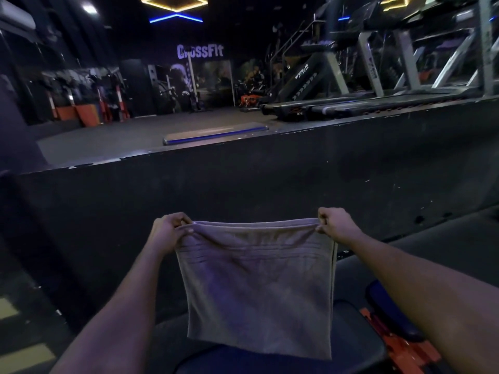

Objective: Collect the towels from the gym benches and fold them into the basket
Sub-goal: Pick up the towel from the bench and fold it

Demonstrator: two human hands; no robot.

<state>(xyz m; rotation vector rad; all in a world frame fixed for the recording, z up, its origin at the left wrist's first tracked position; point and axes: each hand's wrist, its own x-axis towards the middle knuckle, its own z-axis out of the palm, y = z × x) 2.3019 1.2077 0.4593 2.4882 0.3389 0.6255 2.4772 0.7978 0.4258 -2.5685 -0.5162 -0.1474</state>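
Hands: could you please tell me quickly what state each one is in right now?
Left hand: closed, pinching the towel's top left corner.
Right hand: closed, pinching the towel's top right corner.

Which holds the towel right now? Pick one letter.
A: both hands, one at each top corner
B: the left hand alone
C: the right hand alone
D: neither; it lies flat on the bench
A: the left hand and the right hand each pinch a top corner of the towel, which hangs spread between them.
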